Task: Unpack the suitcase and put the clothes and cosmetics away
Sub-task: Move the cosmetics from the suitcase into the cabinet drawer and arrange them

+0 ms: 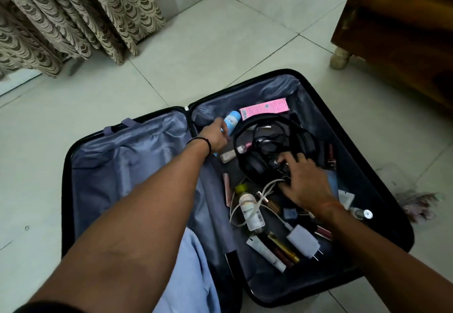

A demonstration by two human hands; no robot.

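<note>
Hands work inside one open black hard-shell suitcase (382,141) on the tiled floor: left hand (215,136) grips one white-and-blue cylindrical bottle (231,120); right hand (304,180), fingers spread, rests on one pair of black headphones (274,146) among scattered cosmetics.

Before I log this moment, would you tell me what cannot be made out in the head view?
- Blue bottle: the left hand covers its lower part, so the grip is unclear.
- What the right hand touches beside the headphones: hidden under its fingers.
- Pink box print: too small to read.
- Wooden furniture: cut off by the right edge.
- Suitcase near corner: hidden by the left forearm.
</note>
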